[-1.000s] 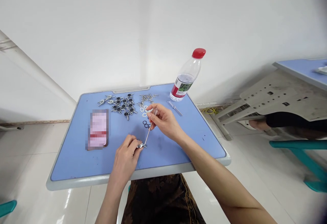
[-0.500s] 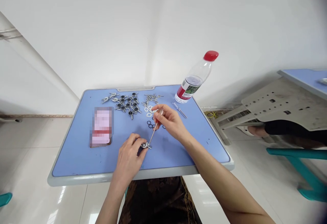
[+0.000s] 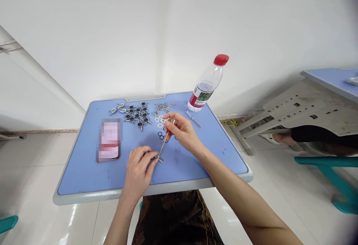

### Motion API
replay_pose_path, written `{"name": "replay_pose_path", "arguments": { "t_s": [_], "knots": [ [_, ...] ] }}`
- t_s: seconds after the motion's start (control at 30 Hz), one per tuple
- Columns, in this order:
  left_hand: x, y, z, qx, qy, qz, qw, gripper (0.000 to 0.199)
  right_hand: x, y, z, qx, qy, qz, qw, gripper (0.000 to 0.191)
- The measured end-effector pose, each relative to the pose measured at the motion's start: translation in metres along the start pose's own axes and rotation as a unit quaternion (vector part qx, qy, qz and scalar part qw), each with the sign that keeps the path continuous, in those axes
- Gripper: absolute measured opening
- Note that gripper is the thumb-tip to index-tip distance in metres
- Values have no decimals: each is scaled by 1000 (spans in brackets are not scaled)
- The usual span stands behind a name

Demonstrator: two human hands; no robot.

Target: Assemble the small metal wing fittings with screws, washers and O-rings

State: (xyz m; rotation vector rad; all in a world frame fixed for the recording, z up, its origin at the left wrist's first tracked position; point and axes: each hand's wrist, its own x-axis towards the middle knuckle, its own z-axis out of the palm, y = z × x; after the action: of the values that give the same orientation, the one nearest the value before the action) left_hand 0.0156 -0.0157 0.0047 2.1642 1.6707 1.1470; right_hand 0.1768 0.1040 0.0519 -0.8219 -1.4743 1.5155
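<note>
The right hand is pinching a slim screwdriver like a pen — its tip is meeting a small metal wing fitting, which the left hand is gripping low over the blue desk to keep it steady. Nearby, one spare screwdriver is lying alone, roughly a dozen black-centred fittings are sitting clustered — and a few black O-rings are lying loose.

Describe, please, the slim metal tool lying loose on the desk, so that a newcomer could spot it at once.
On the blue desk, find the red-capped water bottle at the far edge. In front of its base lies a slim metal tool, alone, with nothing touching it.
</note>
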Motion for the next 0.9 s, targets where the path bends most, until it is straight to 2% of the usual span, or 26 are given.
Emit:
{"name": "replay_pose_path", "arguments": {
  "t_s": [0.33, 0.5, 0.9],
  "knots": [
    [2, 3, -2, 3, -12, -13, 1000, 16, -1, 2, 3, 3, 3, -18, 1000, 31],
    [4, 3, -2, -17, -2, -22, 1000, 10, -3, 0, 5, 8, 3, -18, 1000, 31],
    [3, 0, -2, -20, 6, -36, 999, 12, -6, 1, 5, -16, -1, -58, 998, 26]
  ]
}}
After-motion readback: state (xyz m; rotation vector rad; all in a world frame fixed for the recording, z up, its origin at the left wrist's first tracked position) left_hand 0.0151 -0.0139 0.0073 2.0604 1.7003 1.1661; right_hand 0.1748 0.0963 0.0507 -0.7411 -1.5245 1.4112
